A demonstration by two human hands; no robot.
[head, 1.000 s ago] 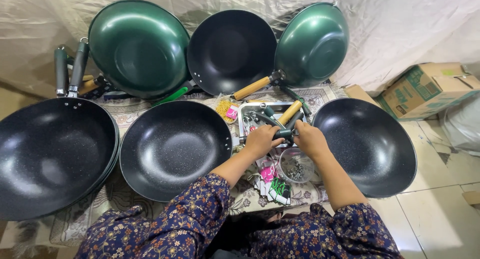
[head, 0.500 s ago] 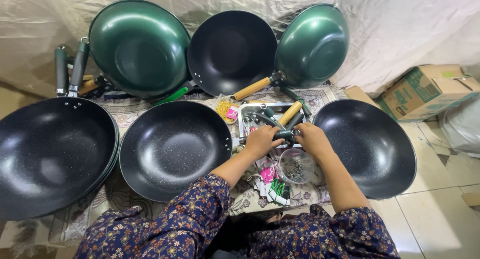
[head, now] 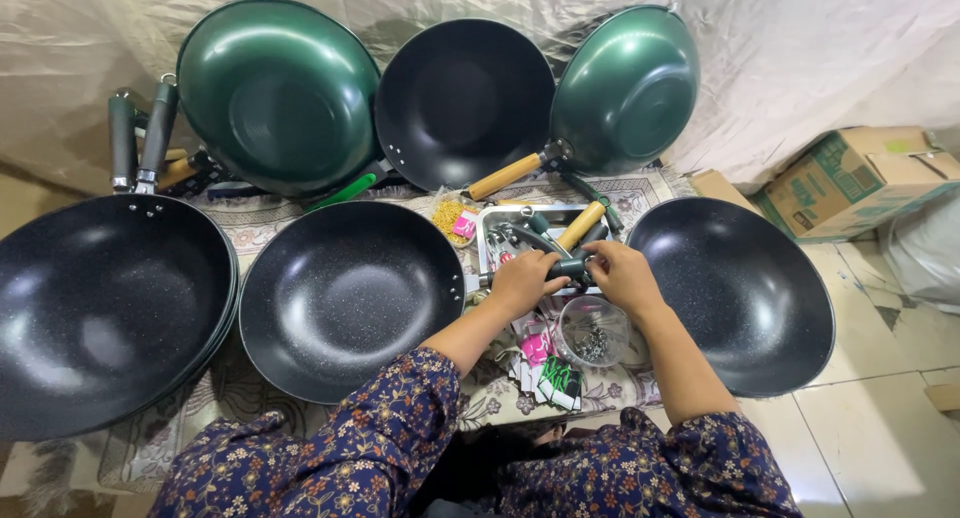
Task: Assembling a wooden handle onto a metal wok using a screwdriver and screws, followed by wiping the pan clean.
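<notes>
Between speckled black woks [head: 350, 298], smooth dark handle [head: 568, 267]

Glossy green metal woks [head: 275, 93]; speckled matt black pans [head: 350, 293]; wooden handle [head: 505, 176]

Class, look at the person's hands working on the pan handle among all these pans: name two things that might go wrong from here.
1. Both hands, left hand and right hand, grip the dark handle right above the small clear bowl of small metal parts; a slip might tip it and scatter them.
2. The green pans lean on edge against the sheet behind; a knock might send one sliding down.
</notes>
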